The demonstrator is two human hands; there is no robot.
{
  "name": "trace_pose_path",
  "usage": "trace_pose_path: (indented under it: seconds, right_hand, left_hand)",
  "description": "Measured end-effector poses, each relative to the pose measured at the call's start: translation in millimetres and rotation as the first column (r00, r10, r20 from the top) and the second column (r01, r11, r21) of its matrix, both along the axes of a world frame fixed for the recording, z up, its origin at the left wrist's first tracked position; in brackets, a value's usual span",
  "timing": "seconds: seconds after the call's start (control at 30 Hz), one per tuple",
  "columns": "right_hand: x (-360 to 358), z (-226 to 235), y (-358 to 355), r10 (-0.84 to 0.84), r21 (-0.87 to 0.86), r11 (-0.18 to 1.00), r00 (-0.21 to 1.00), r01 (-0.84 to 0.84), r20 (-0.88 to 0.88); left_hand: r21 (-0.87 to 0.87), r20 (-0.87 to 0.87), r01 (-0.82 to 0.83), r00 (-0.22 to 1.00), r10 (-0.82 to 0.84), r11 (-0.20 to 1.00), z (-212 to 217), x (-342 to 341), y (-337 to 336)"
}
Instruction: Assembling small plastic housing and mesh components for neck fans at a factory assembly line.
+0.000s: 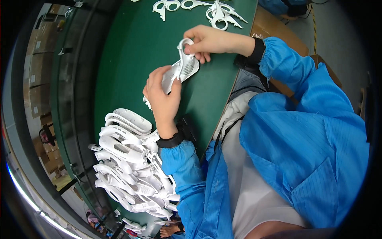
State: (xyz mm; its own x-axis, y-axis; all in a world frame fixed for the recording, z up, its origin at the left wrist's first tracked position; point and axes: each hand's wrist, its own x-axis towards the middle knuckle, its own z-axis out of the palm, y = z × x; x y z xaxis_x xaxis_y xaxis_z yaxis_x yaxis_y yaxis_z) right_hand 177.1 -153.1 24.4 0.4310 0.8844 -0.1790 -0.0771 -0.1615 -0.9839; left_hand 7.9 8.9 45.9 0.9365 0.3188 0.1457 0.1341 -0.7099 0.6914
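Note:
Over the green tabletop [119, 75], my left hand [162, 93] is closed around a white plastic shell [193, 69] with a patch of small holes. A slimmer white plastic part with a ring at one end [184, 59] lies over the shell. Fingers of my right hand [201, 42] pinch that ring end. The slim part's other end reaches toward my left thumb, and my fingers hide some of the shell. I cannot tell whether the two pieces are joined.
A large heap of white plastic shells [127, 155] sits beside my left forearm. Several loose ringed white parts [219, 16] lie at the far edge. Cardboard boxes [41, 59] are stacked at left. Another person's hand [169, 230] shows at the bottom, near more white parts [133, 226].

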Motion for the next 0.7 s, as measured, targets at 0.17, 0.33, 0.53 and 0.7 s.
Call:
trace_pose_path:
  seconds: [0.17, 0.33, 0.53, 0.7]
  right_hand:
    - [-11, -2, 3, -0.014, -0.109, 0.994, 0.994, 0.002, -0.105]
    - [-11, -2, 9, 0.082, -0.217, 0.971, 0.992, -0.101, -0.096]
    - [-8, -2, 8, 0.239, -0.173, 0.962, 0.961, -0.214, 0.140]
    - [-3, -5, 15, 0.282, -0.171, 0.959, 0.848, -0.228, 0.449]
  left_hand:
    - [0.033, -0.043, 0.041, 0.998, -0.040, 0.999, 0, -4, 3]
    - [0.017, -0.035, 0.037, 0.999, -0.036, 0.999, -2, 2, -5]
    - [0.193, -0.044, -0.016, 0.999, 0.025, 0.981, -6, 2, -8]
    - [0.268, 0.026, -0.018, 1.000, 0.012, 0.963, -12, 1, -12]
